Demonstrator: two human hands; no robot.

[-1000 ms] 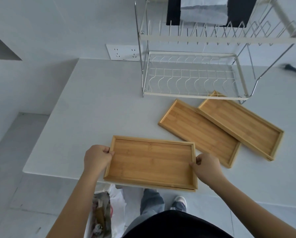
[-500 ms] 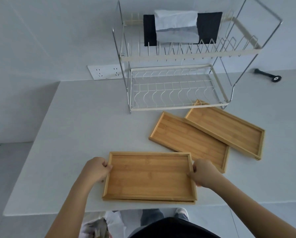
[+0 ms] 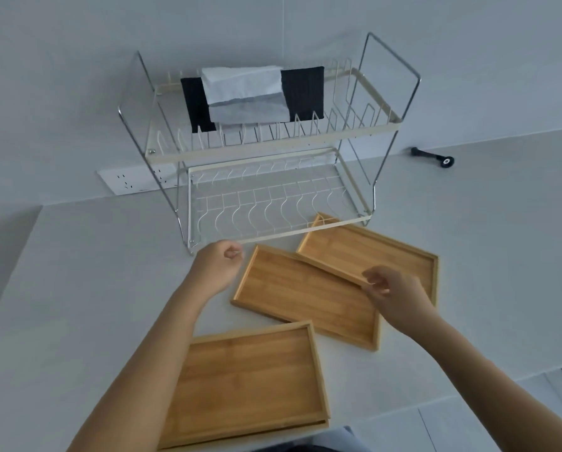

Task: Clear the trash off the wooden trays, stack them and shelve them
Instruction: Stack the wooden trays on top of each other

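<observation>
Hovering over the trays, left hand and right hand curl loosely, each grip empty.

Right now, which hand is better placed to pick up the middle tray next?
Right, probably. The right hand hovers over the middle tray, at its far rim beside the far tray. The left hand hangs over bare counter, left of it.

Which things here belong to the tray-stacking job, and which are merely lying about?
Part of the job:
- near stacked trays
- middle tray
- far tray
- wire rack
- left hand and right hand, both empty

Lying about:
- black tool
- wall socket
- black and white cloths on the rack's top tier
</observation>
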